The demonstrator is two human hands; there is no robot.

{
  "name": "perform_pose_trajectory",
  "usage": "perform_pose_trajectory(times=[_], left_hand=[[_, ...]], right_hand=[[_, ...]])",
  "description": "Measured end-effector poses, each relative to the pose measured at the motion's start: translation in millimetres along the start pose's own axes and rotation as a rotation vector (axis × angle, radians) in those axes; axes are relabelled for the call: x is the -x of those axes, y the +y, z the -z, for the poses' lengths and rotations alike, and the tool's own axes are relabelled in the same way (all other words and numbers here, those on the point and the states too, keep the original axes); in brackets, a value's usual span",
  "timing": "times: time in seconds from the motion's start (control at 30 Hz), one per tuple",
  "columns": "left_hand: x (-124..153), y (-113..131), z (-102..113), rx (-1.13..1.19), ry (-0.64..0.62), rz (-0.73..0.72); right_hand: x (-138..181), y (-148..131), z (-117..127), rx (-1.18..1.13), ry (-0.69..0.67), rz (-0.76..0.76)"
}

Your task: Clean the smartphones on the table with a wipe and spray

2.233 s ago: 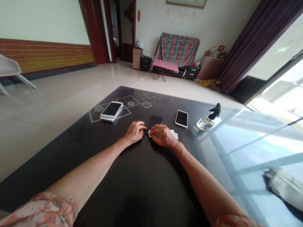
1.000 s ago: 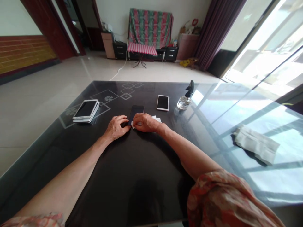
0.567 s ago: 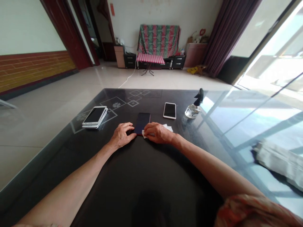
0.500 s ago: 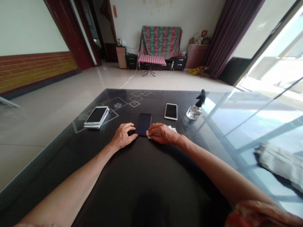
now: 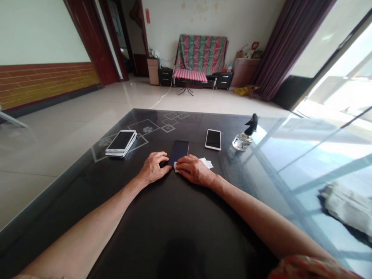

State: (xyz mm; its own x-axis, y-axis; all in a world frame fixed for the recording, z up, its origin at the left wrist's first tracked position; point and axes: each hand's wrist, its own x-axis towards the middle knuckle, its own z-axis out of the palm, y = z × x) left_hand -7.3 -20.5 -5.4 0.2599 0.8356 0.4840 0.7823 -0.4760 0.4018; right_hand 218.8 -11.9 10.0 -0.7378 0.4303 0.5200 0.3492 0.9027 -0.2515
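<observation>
A dark smartphone (image 5: 180, 148) lies flat on the black table (image 5: 151, 232), its lower part covered by my right hand. My left hand (image 5: 153, 167) steadies the phone's left side, thumb at the near corner and bent fingers against the edge. A white tissue (image 5: 207, 162) is pinched under the closed fingers of my right hand (image 5: 195, 169), pressed on the phone's near end. Part of the tissue sticks out behind that hand.
Stacked white phones or tablets (image 5: 121, 141) lie at the left. Another white phone (image 5: 213, 139) and a clear spray bottle (image 5: 244, 135) with a black trigger stand farther right. A pale cloth (image 5: 347, 205) lies at the right edge.
My right hand has slid the tissue leftward and nearer along the phone's near end. My left hand stays at the phone's side; the whole view has shifted slightly.
</observation>
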Motion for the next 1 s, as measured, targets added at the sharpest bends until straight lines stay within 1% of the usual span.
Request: perform_pose_trajectory(times=[0.1,0.37,0.43,0.53,0.63,0.73,0.9,1.0], left_hand=[[0,1,1,0.002,-0.003,0.007],[0,2,0,0.016,-0.004,0.022],[0,2,-1,0.014,0.000,0.019],[-1,1,-1,0.016,0.000,0.017],[-1,1,-1,0.020,0.001,0.021],[0,2,-1,0.019,-0.004,0.027],[0,2,-1,0.020,-0.007,0.034],[-1,2,-1,0.029,-0.009,0.051]], right_hand=[[6,0,0,-0.003,0.029,-0.027],[17,3,9,-0.021,0.153,-0.118],[15,3,7,-0.004,0.145,-0.108],[8,3,0,0.024,0.088,-0.067],[3,2,-3,0.048,0.055,-0.068],[5,3,1,0.051,0.064,-0.092],[14,10,9,0.039,0.132,-0.143],[14,13,11,0.064,0.110,-0.161]])
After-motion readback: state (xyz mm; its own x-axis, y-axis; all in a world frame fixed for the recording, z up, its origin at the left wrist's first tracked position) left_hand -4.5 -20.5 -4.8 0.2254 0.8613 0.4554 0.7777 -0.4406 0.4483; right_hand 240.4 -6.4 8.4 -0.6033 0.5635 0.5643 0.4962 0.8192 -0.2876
